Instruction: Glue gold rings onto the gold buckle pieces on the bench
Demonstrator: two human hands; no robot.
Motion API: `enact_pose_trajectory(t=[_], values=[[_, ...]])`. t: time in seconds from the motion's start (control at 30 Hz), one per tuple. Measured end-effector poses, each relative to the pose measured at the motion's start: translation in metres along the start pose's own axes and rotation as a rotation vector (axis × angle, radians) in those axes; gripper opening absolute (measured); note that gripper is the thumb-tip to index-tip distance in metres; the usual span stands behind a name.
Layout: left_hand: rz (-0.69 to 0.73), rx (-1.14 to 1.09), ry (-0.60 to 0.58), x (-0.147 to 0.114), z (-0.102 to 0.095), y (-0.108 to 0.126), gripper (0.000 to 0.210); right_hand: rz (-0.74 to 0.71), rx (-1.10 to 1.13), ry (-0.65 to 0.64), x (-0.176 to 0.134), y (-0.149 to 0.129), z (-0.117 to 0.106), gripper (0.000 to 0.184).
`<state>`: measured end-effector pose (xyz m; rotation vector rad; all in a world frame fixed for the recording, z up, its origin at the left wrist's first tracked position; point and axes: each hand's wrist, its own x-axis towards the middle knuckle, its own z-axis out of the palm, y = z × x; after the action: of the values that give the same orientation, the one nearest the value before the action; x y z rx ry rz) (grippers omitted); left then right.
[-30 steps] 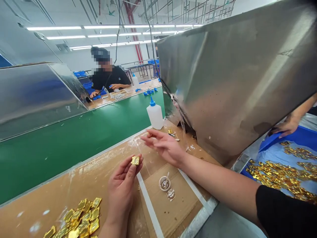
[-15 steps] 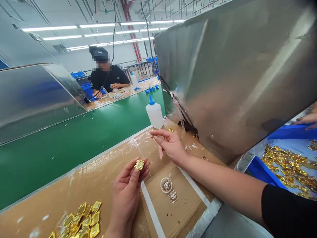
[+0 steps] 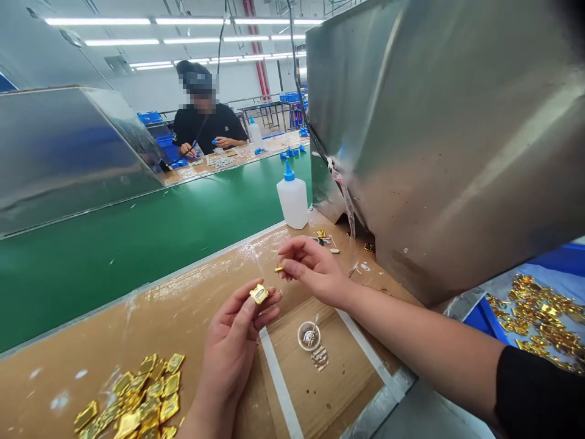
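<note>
My left hand (image 3: 237,329) pinches a small gold plate (image 3: 259,294), roughly square with a raised pattern, between thumb and fingers. Just to its right, my right hand (image 3: 315,268) holds a tiny gold piece (image 3: 279,269) at the fingertips; its exact kind is too small to make out. The two pieces are apart. Below my right hand, a small clear cup (image 3: 309,336) with a thin stick in it stands on a taped cardboard sheet (image 3: 338,378). A pile of similar gold plates (image 3: 150,396) lies to the left of my left forearm.
A white squeeze bottle (image 3: 293,201) with a blue cap stands at the bench's far edge, beside a green belt (image 3: 183,238). A large metal hood (image 3: 439,152) rises at the right. Behind it is a blue bin of gold parts (image 3: 543,311). A co-worker (image 3: 208,125) sits across the belt.
My right hand has turned and lowered slightly, and the gold piece at its fingertips now shows clearly. The plate in my left hand is tilted a little differently. The camera view has shifted down.
</note>
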<state>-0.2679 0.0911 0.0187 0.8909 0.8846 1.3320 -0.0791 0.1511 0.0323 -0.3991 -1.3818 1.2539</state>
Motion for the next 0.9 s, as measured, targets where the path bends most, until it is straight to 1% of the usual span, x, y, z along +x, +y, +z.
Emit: enact_pose_trajectory(t=[0.1,0.27,0.43,0.57,0.77,0.9], values=[[0.025,0.061,0.006,-0.0001,-0.0011,-0.0028,0.031,-0.013,-0.065,-0.096,-0.0049,-0.0019,0.0039,0.016],[0.075,0.176,0.037,-0.0020,-0.0001,-0.0058,0.032,-0.062,-0.150,-0.205,-0.0081,0.0001,0.0055,0.022],[0.089,0.280,0.047,-0.0041,0.0012,-0.0028,0.037,-0.116,-0.267,-0.218,-0.0081,0.0037,0.0032,0.024],[0.084,0.321,0.034,-0.0045,0.0007,-0.0028,0.041,-0.176,-0.341,-0.233,-0.0074,0.0035,0.0016,0.023],[0.127,0.364,0.028,-0.0048,0.0001,-0.0040,0.035,-0.304,-0.506,-0.281,-0.0048,0.0021,-0.0002,0.024],[0.183,0.408,0.008,-0.0051,0.0006,-0.0032,0.030,-0.344,-0.544,-0.334,-0.0035,0.0024,-0.0007,0.024]])
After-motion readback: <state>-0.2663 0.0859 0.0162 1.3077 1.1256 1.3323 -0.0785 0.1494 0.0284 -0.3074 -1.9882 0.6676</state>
